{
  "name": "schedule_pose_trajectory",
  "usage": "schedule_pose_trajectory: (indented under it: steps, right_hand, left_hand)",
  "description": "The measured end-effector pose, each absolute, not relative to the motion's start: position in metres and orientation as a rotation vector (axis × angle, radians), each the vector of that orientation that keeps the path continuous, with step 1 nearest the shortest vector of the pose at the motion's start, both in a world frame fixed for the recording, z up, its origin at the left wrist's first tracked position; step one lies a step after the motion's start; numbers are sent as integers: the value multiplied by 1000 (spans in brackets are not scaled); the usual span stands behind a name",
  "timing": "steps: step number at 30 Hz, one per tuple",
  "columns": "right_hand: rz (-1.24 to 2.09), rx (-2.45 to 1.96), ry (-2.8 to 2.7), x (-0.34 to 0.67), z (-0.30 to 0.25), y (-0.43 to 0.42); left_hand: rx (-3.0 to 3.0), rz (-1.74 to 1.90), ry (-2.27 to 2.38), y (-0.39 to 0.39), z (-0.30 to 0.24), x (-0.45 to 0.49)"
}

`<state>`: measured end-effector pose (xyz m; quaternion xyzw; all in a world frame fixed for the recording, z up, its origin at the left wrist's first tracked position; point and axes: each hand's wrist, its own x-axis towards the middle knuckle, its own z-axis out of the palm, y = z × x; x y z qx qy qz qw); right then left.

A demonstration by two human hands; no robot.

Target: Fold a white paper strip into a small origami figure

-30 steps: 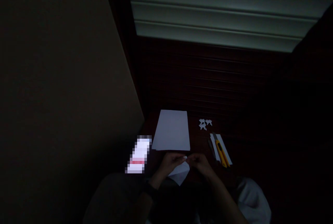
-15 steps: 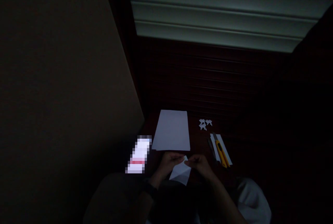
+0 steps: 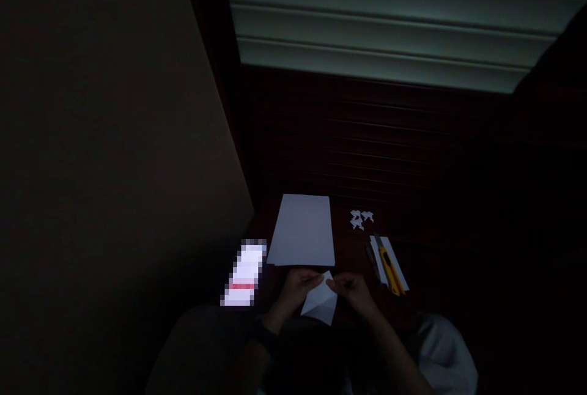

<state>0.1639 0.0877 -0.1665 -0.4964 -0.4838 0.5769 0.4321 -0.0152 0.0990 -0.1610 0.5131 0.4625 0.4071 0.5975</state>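
The scene is very dark. A small folded piece of white paper [image 3: 321, 303] is held just above a dark table, its point toward me. My left hand [image 3: 297, 285] pinches its upper left edge with closed fingers. My right hand [image 3: 353, 290] pinches the upper right edge, fingers also closed. The two hands nearly meet at the paper's top corner. Both forearms come in from the bottom of the view.
A white sheet stack [image 3: 302, 230] lies just beyond my hands. Small folded paper pieces [image 3: 360, 219] sit at the right rear. A yellow utility knife [image 3: 391, 269] lies on paper strips, with a dark pen beside it. A lit, blurred phone screen [image 3: 245, 273] lies at the left. Window blinds [image 3: 385, 22] hang above.
The folded paper has turned and shifted slightly to the right between my hands, and its top corner has risen a little. My hands stayed in nearly the same place.
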Motion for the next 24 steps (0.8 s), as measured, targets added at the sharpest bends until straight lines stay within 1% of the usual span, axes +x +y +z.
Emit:
schedule_pose_trajectory:
  steps: [10,17,24]
  right_hand:
    - [1416,-1261,-1163,164,-161,87]
    - [1418,-1259,-1267,160,-156,92]
    - [1420,-1298,-1188,161,-165,92]
  left_hand:
    - [1233,942,1057,100,-157,-13]
    - [1237,970,1002,99,-162,-11]
    - [1245,923,960,97,-163,-8]
